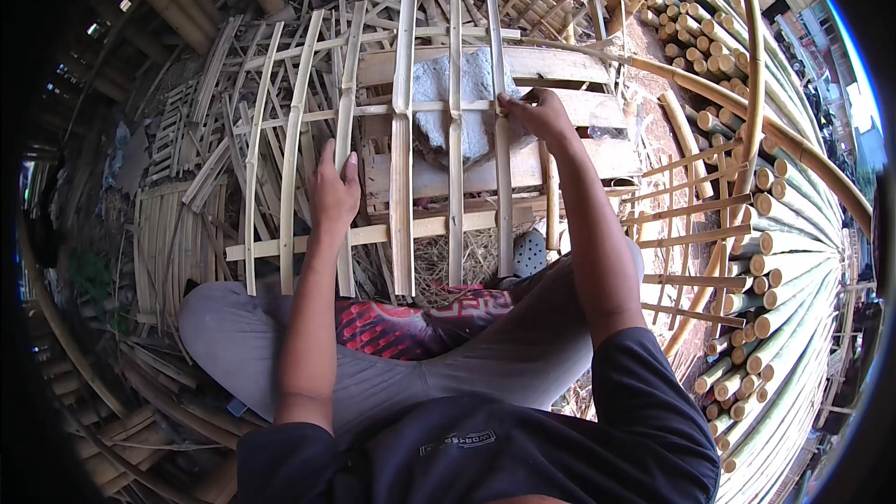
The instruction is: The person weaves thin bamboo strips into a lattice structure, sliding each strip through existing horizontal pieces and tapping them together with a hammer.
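The right hand (541, 117) is pinching the bamboo lattice (403, 140) between thumb and fingers, closing on its rightmost long strip (503, 187) where the upper middle cross strip is meeting it. The left hand (336, 194) is lying over the third long strip (352, 47) from the left, thumb and fingers sitting apart on either side of it; whether they are pressing on it, one cannot tell. The lattice is spanning both grips, two long strips running to the left of the left hand and two more standing between the hands. Just left of the right hand's pinch, a rough grey stone (476, 84) is showing behind the strips, resting on pale planks (588, 110) that are reaching past that hand on its right. Nearer the body than both grips, a lower cross strip (373, 234) is passing beneath the long strips, and the crossed legs in grey trousers (233, 327) are lying below it. Well to the right of the right hand, cut bamboo poles (784, 317) are lying stacked.
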`<state>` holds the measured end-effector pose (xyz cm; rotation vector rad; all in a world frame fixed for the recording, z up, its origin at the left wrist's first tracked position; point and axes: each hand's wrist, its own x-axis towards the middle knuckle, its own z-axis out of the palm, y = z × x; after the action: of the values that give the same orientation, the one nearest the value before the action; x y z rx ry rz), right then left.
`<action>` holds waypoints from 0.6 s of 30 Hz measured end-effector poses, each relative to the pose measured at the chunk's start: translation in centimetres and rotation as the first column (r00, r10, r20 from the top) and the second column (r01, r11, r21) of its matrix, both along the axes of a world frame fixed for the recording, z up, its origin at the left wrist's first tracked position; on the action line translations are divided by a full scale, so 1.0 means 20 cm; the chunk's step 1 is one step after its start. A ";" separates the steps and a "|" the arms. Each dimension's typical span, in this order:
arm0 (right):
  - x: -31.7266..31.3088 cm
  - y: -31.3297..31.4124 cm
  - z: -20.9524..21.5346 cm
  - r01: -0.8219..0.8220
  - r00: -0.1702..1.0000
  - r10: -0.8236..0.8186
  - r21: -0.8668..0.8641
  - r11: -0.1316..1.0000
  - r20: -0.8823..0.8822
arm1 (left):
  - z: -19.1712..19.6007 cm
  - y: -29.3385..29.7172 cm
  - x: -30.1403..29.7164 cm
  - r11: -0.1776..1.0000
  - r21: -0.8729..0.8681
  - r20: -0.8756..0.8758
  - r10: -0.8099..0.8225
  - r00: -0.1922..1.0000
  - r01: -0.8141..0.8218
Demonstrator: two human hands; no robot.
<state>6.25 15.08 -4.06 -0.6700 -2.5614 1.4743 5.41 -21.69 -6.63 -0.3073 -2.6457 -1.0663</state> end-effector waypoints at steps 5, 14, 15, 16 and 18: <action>0.08 -0.03 0.14 -0.060 0.997 0.063 -0.069 0.996 0.045 | -0.01 -0.01 0.00 0.999 0.035 0.100 0.019 0.995 -0.022; 0.09 0.01 0.02 -0.006 1.000 0.006 0.204 0.979 -0.004 | -0.01 -0.02 -0.04 1.000 0.016 0.038 0.021 0.999 -0.022; 0.08 0.02 0.00 0.016 1.000 -0.011 0.256 0.966 -0.019 | 0.02 -0.02 -0.05 0.999 0.051 0.096 -0.010 0.995 0.006; 0.08 0.04 -0.02 0.009 1.000 -0.012 0.235 0.972 0.010 | 0.04 -0.02 -0.05 0.998 0.061 0.134 -0.020 0.991 0.012; 0.06 0.02 -0.03 0.036 0.999 -0.038 0.321 0.946 0.000 | 0.08 -0.03 -0.05 0.993 0.112 0.160 -0.038 0.986 0.020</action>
<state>7.51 15.42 -4.65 -0.6699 -2.6870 1.0077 4.49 -22.32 -5.05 -0.2469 -2.7164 -1.2930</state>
